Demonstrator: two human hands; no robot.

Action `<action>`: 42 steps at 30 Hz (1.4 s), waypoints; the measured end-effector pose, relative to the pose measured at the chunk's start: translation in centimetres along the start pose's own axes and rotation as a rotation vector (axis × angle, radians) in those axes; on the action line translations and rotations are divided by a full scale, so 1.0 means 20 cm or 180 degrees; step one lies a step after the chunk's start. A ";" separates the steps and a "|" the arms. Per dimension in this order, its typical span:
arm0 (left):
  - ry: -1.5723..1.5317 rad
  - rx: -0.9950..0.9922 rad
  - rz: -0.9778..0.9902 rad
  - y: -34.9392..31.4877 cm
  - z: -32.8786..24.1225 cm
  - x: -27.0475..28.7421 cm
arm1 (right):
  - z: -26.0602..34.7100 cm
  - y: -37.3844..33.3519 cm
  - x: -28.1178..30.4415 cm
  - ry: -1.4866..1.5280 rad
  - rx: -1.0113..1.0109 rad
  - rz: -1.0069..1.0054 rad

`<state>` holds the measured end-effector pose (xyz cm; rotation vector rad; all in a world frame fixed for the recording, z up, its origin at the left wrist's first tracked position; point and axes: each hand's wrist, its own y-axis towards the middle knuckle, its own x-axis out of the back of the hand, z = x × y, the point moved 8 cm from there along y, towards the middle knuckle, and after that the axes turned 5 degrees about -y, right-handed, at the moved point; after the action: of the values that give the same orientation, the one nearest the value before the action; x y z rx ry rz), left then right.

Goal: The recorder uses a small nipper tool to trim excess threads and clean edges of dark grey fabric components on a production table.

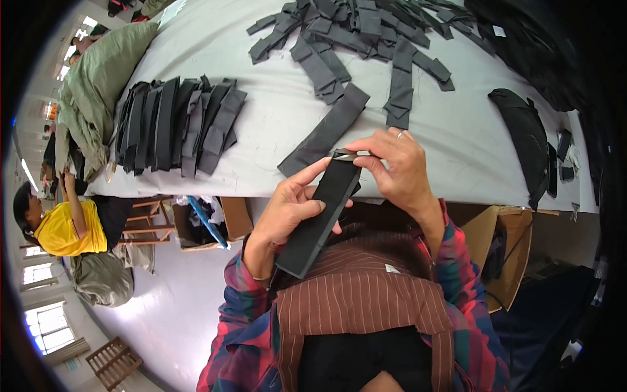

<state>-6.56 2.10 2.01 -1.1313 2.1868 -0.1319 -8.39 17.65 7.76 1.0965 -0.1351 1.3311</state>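
My left hand is closed round a long black fabric strip, its thumb lying across the upper face. The strip slants from the table edge down towards my apron. At its far end my right hand pinches a small, shiny metal tool between thumb and fingers. Its tip touches the strip's end; its exact kind is mostly hidden by the fingers. Just beyond my hands another dark strip lies flat on the white-covered table.
A row of stacked dark strips lies at the left, and a loose heap at the far middle. A curved black fabric piece rests at the right. Cardboard boxes stand below the table. A person in yellow sits at the left.
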 end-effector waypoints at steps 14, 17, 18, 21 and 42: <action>-0.0055 0.0139 -0.0169 -0.03 0.04 0.00 | -0.04 -0.08 0.07 0.0999 -0.0733 -0.0123; 0.0019 0.0153 -0.0119 -0.02 0.04 -0.02 | 0.03 -0.07 0.06 0.0165 -0.0210 0.0161; 0.0024 0.0161 -0.0112 -0.02 0.04 -0.02 | 0.03 -0.07 0.06 -0.0021 -0.0155 0.0177; 0.0131 0.0203 -0.0113 -0.02 0.03 -0.01 | 0.02 -0.07 0.06 -0.0185 -0.0093 0.0188; -0.1116 -0.0737 -0.0191 0.09 -0.01 -0.05 | 0.14 -0.22 -0.02 0.0827 0.0320 -0.0550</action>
<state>-7.48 3.86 1.99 -1.2414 1.8893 0.2816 -3.47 16.00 6.52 0.9853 0.2163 1.3218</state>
